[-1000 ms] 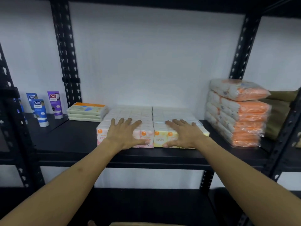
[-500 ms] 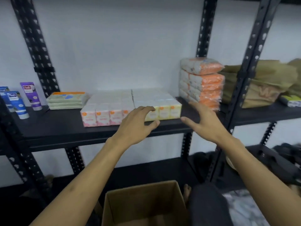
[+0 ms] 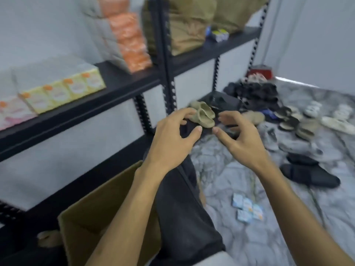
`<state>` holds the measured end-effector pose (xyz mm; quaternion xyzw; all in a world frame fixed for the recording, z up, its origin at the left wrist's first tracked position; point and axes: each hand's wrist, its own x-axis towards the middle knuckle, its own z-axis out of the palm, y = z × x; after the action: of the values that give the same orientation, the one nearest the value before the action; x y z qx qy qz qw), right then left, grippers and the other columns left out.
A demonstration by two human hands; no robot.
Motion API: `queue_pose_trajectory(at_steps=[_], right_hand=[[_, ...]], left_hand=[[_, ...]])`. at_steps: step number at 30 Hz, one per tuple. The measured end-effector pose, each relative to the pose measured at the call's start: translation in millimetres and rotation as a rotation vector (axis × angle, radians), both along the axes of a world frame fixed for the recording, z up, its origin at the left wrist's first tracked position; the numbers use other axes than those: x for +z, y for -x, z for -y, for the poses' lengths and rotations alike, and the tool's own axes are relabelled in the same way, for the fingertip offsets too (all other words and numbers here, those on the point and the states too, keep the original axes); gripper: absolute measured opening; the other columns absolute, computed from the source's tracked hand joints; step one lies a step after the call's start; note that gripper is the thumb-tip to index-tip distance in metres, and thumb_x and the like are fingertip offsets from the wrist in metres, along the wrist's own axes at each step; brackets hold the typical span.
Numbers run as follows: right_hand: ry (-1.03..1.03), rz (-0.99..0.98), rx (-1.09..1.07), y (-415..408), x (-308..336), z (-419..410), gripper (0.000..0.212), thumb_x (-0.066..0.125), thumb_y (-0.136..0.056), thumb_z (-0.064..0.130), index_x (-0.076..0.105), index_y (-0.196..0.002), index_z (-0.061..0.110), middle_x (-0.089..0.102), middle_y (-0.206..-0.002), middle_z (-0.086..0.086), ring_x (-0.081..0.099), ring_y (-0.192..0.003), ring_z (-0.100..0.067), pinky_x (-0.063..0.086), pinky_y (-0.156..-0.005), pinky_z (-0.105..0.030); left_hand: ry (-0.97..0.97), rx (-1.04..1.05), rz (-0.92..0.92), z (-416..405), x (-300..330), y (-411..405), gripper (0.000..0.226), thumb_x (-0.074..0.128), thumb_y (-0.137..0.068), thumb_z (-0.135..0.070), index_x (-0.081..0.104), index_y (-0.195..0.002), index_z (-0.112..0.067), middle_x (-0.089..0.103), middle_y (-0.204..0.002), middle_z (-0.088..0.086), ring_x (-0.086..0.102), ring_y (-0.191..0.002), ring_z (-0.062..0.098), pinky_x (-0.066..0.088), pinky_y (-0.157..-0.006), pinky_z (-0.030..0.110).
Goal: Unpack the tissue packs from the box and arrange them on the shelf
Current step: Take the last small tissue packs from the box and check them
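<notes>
Yellow and pink tissue packs (image 3: 63, 91) stand in rows on the black shelf (image 3: 123, 77) at the left. The open cardboard box (image 3: 92, 214) sits on the floor below, by my knee. My left hand (image 3: 172, 139) and my right hand (image 3: 240, 139) hover side by side in mid air right of the shelf, fingers spread and curled, holding nothing. A few small blue tissue packs (image 3: 247, 209) lie on the marbled floor to the right of my leg.
Orange-wrapped packs (image 3: 126, 35) are stacked at the shelf's right end, with brown paper bags (image 3: 190, 25) on the neighbouring shelf. Many sandals and shoes (image 3: 299, 127) litter the floor at the right. A black upright post (image 3: 165, 54) divides the shelves.
Both hands left the tissue packs on the shelf and drew back to mid air. My view swung right and down, bringing the box, floor and shoes into sight.
</notes>
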<state>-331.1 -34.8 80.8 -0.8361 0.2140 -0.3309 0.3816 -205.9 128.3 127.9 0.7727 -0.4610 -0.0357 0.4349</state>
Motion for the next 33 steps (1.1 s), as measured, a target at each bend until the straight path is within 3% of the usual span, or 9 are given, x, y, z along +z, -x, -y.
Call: queue_pose_trajectory(at_steps=[2,7,11,14,16,20,24,30,33], right_hand=[[-0.058,-0.047,-0.061,28,-31,10,0.039,0.066,-0.094,0.041,0.058,-0.128,0.022,0.064,-0.120,0.012,0.060,-0.111,-0.001,0.048,-0.089,-0.019],[-0.254,-0.244,-0.230,90,-124,28,0.035,0.065,-0.094,0.038,0.059,-0.124,0.020,0.066,-0.105,0.009,0.063,-0.097,-0.005,0.050,-0.082,-0.025],[-0.389,-0.379,-0.341,128,-197,37,0.035,0.068,-0.094,0.028,0.059,-0.124,0.014,0.065,-0.105,0.004,0.064,-0.092,-0.013,0.046,-0.073,-0.014],[-0.493,-0.470,-0.414,147,-241,40,0.032,0.070,-0.093,0.023,0.059,-0.121,0.012,0.068,-0.101,-0.002,0.066,-0.088,-0.021,0.052,-0.077,-0.033],[-0.553,-0.538,-0.445,157,-270,45,0.032,0.068,-0.093,0.024,0.058,-0.122,0.012,0.068,-0.104,-0.005,0.066,-0.086,-0.022,0.048,-0.074,-0.033],[-0.641,-0.672,-0.480,164,-321,57,0.039,0.065,-0.095,0.025,0.057,-0.128,0.006,0.062,-0.121,-0.012,0.064,-0.094,-0.027,0.038,-0.075,-0.029],[-0.751,-0.708,-0.538,159,-364,76,0.039,0.064,-0.095,0.024,0.057,-0.127,0.002,0.063,-0.123,-0.016,0.062,-0.107,-0.031,0.044,-0.081,-0.033],[-0.883,-0.744,-0.615,151,-424,110,0.043,0.062,-0.096,0.023,0.053,-0.132,0.001,0.062,-0.126,-0.018,0.060,-0.113,-0.032,0.041,-0.080,-0.030],[-0.910,-0.780,-0.618,144,-454,125,0.045,0.061,-0.097,0.025,0.051,-0.134,0.002,0.060,-0.131,-0.018,0.058,-0.118,-0.034,0.046,-0.090,-0.037]], left_hand=[[-0.065,-0.087,-0.057,23,-24,18,0.034,0.067,-0.096,-0.038,0.059,-0.129,-0.036,0.060,-0.123,-0.021,0.056,-0.110,-0.004,0.043,-0.086,0.004],[-0.309,-0.260,-0.247,86,-96,51,0.041,0.067,-0.096,-0.037,0.055,-0.134,-0.031,0.059,-0.126,-0.013,0.058,-0.110,0.004,0.051,-0.092,0.026],[-0.490,-0.318,-0.417,132,-159,76,0.042,0.069,-0.094,-0.033,0.056,-0.133,-0.027,0.060,-0.120,-0.008,0.062,-0.104,0.010,0.053,-0.089,0.027],[-0.606,-0.351,-0.450,149,-209,94,0.041,0.073,-0.090,-0.033,0.058,-0.128,-0.028,0.064,-0.113,-0.007,0.064,-0.107,0.018,0.053,-0.092,0.034],[-0.729,-0.421,-0.412,161,-237,103,0.042,0.071,-0.089,-0.037,0.055,-0.128,-0.031,0.062,-0.117,-0.006,0.064,-0.107,0.020,0.054,-0.091,0.040],[-0.894,-0.467,-0.383,188,-275,104,0.033,0.067,-0.090,-0.041,0.054,-0.119,-0.034,0.059,-0.116,-0.005,0.064,-0.102,0.023,0.056,-0.089,0.043],[-1.003,-0.467,-0.381,218,-312,98,0.025,0.067,-0.089,-0.040,0.053,-0.109,-0.036,0.060,-0.111,-0.001,0.064,-0.096,0.024,0.057,-0.085,0.042],[-1.143,-0.424,-0.459,252,-369,89,0.036,0.069,-0.089,-0.032,0.058,-0.122,-0.025,0.064,-0.107,0.002,0.066,-0.099,0.027,0.056,-0.089,0.044],[-1.199,-0.378,-0.502,261,-398,83,0.042,0.072,-0.090,-0.030,0.057,-0.127,-0.018,0.064,-0.108,0.006,0.066,-0.100,0.027,0.055,-0.091,0.040]])
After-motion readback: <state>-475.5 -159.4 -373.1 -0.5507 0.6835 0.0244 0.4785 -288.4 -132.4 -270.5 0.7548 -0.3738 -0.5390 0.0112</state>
